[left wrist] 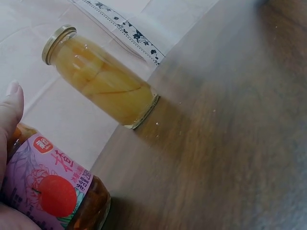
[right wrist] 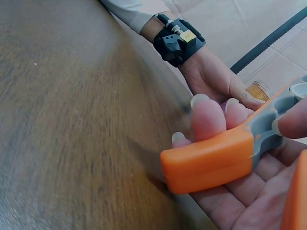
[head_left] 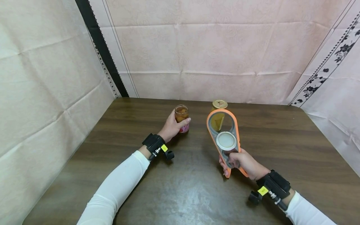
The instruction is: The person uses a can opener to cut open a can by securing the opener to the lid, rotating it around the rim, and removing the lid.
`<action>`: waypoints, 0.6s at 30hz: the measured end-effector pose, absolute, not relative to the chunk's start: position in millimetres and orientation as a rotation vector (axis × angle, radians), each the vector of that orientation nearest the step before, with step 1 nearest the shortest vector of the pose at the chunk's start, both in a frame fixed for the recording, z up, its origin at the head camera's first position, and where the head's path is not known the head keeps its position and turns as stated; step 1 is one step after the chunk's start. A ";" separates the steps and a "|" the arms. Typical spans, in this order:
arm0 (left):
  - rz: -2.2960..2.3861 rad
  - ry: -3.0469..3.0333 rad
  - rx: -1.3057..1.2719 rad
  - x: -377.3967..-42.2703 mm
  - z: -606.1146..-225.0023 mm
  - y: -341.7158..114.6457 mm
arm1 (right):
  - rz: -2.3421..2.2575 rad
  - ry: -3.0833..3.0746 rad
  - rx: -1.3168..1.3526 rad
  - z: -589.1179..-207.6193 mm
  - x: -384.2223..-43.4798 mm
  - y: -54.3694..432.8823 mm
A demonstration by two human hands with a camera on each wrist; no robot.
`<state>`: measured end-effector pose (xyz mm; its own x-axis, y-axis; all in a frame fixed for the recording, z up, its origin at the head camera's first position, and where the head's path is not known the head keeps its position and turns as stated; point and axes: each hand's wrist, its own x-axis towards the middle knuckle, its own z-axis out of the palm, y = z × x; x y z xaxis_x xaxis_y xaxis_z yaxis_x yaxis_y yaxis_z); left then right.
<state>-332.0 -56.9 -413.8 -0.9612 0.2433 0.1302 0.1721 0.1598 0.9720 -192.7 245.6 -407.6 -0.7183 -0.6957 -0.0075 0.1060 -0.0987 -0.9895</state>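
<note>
My left hand [head_left: 170, 127] grips a glass jar [head_left: 181, 116] of brownish fruit pieces, upright at the table's far side, its mouth uncovered. In the left wrist view the jar [left wrist: 57, 194] shows a purple label with a red fruit. My right hand [head_left: 249, 163] holds an orange and grey jar opener [head_left: 237, 132] by its handles, fingers curled round them. A round pale lid [head_left: 226, 141] sits within the opener's grey inner edges. Past the opener stands a second jar [left wrist: 103, 81] of yellow fruit with a gold lid [head_left: 220, 103], partly hidden in the head view.
Both hands are over a dark brown wooden table [head_left: 168, 193]. Pale cloth [head_left: 213, 50] hangs behind its far edge and along both sides. Black wrist bands with small cameras stick out beneath each wrist.
</note>
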 end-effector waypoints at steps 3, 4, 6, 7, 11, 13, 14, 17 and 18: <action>1.957 2.348 0.421 -332.3 -413.6 -57.3 | -1.873 1.608 -0.662 -407.2 -192.8 245.9; 1.958 2.347 0.421 -332.0 -413.3 -57.5 | -1.873 1.604 -0.668 -407.0 -192.8 246.0; 1.965 2.338 0.423 -332.2 -413.2 -57.8 | -1.873 1.592 -0.672 -406.6 -192.8 245.9; 1.967 2.334 0.422 -332.2 -413.2 -58.0 | -1.874 1.585 -0.673 -406.5 -192.8 245.9; 1.967 2.327 0.432 -332.5 -413.3 -58.2 | -1.872 1.566 -0.671 -406.3 -192.7 245.4; 1.964 2.330 0.436 -332.9 -413.6 -58.3 | -1.869 1.561 -0.671 -406.4 -192.7 245.1; 1.965 2.330 0.437 -333.1 -413.5 -58.3 | -1.867 1.562 -0.672 -406.5 -192.7 245.0; 1.972 2.345 0.438 -334.2 -413.4 -58.4 | -1.861 1.567 -0.677 -406.7 -192.6 244.6; 1.976 2.352 0.439 -334.5 -413.1 -58.3 | -1.859 1.568 -0.680 -406.8 -192.6 244.5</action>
<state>-334.5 -58.3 -413.1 -0.9593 0.2388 0.1511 0.1900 0.1490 0.9704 -192.6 244.5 -406.8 -0.6842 -0.7292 0.0008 0.1222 -0.1158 -0.9857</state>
